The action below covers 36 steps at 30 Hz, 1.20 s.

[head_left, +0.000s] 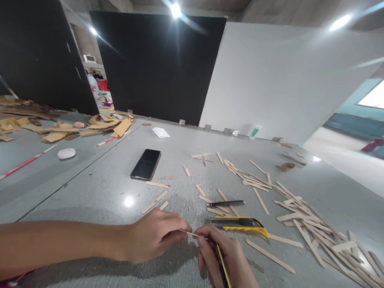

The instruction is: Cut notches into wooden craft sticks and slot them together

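Observation:
Pinched between the thumb and fingers of my left hand [159,233] is a thin wooden craft stick [193,234], seen nearly edge-on. The fingertips of my right hand [223,254] close on the stick's other end. That hand also holds a slim gold-and-dark pen-like tool [221,262], which slants down across the palm; its tip is hidden. Just beyond my right hand lies a yellow-and-black utility knife [243,225]. A black pen [226,203] rests behind the knife among several loose craft sticks.
A large heap of craft sticks [318,224] spreads over the right side of the grey table [99,192]. A phone [146,164] and a white case [66,154] lie left of centre. Torn cardboard scraps [57,130] cover the far left. Black and white panels [159,68] stand behind.

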Tool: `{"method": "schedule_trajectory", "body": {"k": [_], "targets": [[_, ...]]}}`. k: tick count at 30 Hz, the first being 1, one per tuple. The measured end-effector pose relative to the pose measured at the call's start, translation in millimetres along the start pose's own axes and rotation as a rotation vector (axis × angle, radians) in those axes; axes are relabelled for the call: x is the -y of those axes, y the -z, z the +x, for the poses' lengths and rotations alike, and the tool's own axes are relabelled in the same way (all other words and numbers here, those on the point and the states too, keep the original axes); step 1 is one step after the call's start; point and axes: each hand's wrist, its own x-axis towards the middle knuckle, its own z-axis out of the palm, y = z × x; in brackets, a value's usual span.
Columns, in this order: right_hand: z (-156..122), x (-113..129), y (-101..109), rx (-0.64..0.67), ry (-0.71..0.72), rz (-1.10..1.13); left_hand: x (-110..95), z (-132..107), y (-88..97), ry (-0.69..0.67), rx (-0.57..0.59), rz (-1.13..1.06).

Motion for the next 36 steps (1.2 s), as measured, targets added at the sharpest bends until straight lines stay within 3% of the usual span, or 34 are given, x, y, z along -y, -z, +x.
{"method": "schedule_trajectory", "body": {"k": [19,36], "targets": [[2.4,-7.2,-5.6,-0.058,0.01,0.006,3.3,-4.6,-4.7,-0.051,-0.152,0.128],[0.9,-2.8,-5.6,-0.087,-0.005,-0.027,0.1,1.3,-0.6,-0.085,-0.094,0.116]]}}
